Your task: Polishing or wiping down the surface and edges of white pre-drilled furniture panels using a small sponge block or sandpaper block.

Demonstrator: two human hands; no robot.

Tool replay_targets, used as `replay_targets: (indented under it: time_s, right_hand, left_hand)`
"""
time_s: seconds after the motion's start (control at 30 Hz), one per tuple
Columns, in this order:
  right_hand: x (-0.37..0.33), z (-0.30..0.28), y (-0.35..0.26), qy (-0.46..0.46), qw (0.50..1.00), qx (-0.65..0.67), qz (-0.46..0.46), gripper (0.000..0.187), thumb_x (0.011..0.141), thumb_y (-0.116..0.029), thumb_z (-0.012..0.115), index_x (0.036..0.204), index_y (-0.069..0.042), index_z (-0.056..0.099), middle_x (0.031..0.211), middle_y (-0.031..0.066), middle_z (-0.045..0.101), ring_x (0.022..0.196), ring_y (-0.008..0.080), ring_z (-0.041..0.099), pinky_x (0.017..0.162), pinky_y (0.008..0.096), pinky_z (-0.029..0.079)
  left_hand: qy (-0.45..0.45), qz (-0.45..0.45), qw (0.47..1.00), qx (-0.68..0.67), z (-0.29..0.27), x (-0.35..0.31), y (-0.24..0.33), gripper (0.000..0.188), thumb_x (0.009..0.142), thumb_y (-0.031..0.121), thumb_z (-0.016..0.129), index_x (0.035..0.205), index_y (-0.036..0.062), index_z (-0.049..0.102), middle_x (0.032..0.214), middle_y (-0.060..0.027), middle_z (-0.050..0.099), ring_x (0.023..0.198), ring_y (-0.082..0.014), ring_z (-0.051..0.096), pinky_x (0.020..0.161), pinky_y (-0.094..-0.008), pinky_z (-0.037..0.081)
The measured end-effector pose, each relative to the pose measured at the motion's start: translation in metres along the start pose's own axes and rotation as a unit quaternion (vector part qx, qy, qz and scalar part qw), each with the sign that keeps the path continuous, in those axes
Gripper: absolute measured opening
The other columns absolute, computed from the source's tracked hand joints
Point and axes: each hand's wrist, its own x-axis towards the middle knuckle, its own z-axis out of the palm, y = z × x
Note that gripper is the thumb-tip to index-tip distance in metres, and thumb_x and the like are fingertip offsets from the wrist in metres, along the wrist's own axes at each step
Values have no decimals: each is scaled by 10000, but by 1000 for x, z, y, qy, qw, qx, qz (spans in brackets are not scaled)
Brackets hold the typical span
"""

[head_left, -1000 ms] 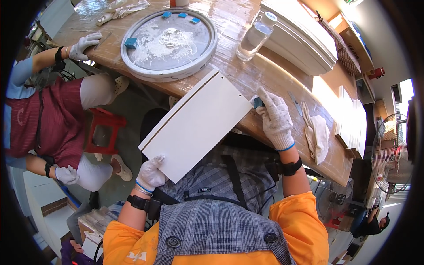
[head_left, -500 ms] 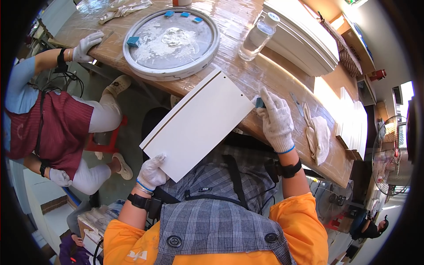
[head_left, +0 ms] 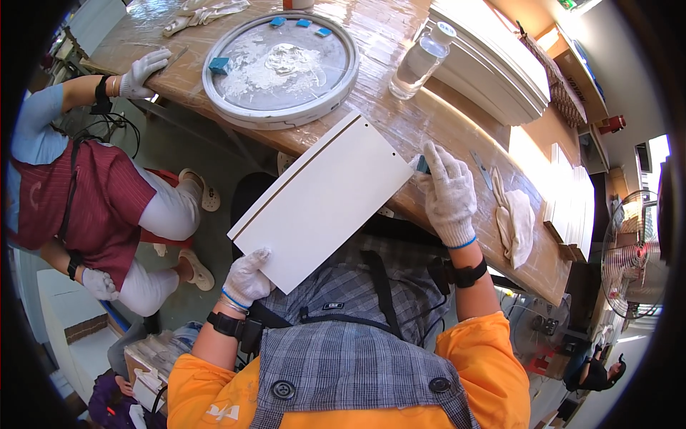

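Observation:
A long white board (head_left: pixel 321 204) lies slantwise before me, with a brown groove along one long edge and two small holes near its far end. My left hand (head_left: pixel 248 277), in a white knit glove, grips its near left corner. At the board's right end my gloved right hand (head_left: pixel 450 193) holds a small blue-green scraper (head_left: pixel 422 165), its blade side turned toward the board's end edge. Whether the blade touches the edge I cannot tell. Beyond the board, a round grey lid (head_left: pixel 246 107) bears white paste (head_left: pixel 289 60) and several blue pieces.
A clear bottle (head_left: pixel 420 63) stands right of the lid, beside stacked white mouldings (head_left: pixel 493 71). A knife (head_left: pixel 481 169) and an empty glove (head_left: pixel 516 222) lie on the wrapped table. A co-worker in a maroon apron (head_left: pixel 86 189) sits at left, one gloved hand on the table.
My hands and the board stay almost where they were. The co-worker at left has shifted their legs slightly, and the whole view has moved a little.

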Motion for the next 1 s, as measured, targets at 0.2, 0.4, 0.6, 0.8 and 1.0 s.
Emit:
replay_targets:
  time_s: [0.2, 0.4, 0.6, 0.8, 1.0]
  right_hand:
    - [-2, 0, -1, -8, 1000, -4, -10, 572, 756, -121, 677, 1301, -97, 505, 1163, 123, 580, 959, 302, 568, 827, 393, 461]
    - [-9, -5, -1, 4, 1000, 19, -5, 555, 754, -116, 679, 1285, -86, 518, 1157, 131, 581, 951, 311, 569, 825, 394, 460]
    - [-8, -1, -5, 8, 999, 31, 10, 562, 762, -103, 695, 1294, -87, 516, 1104, 139, 600, 932, 317, 565, 826, 393, 459]
    - [-9, -1, -3, 21, 998, 23, 45, 555, 766, -146, 683, 1290, -78, 511, 1137, 133, 587, 952, 320, 564, 833, 404, 457]
    - [-7, -2, -5, 4, 1000, 19, 19, 554, 774, -162, 678, 1297, -90, 507, 1141, 123, 588, 964, 309, 562, 842, 399, 454]
  left_hand:
    - [3, -7, 1000, -7, -4, 0, 0, 504, 857, 166, 609, 1286, -44, 445, 1254, -176, 548, 1174, -316, 527, 1024, -470, 389]
    - [5, -23, 999, -41, -1, -3, -1, 537, 846, 86, 611, 1334, 11, 401, 1264, -145, 538, 1174, -286, 531, 1025, -438, 397]
    - [0, -1, 1000, -14, -5, -2, -2, 470, 878, 161, 584, 1277, -50, 452, 1257, -177, 548, 1178, -317, 527, 1033, -467, 380]
    - [9, -26, 999, -45, -3, -1, 0, 541, 853, 92, 607, 1343, 15, 393, 1276, -144, 530, 1188, -283, 519, 1030, -439, 391]
    - [-10, -6, 1000, -12, 0, -1, -1, 474, 883, 170, 583, 1280, -53, 450, 1260, -180, 547, 1189, -316, 518, 1043, -458, 368]
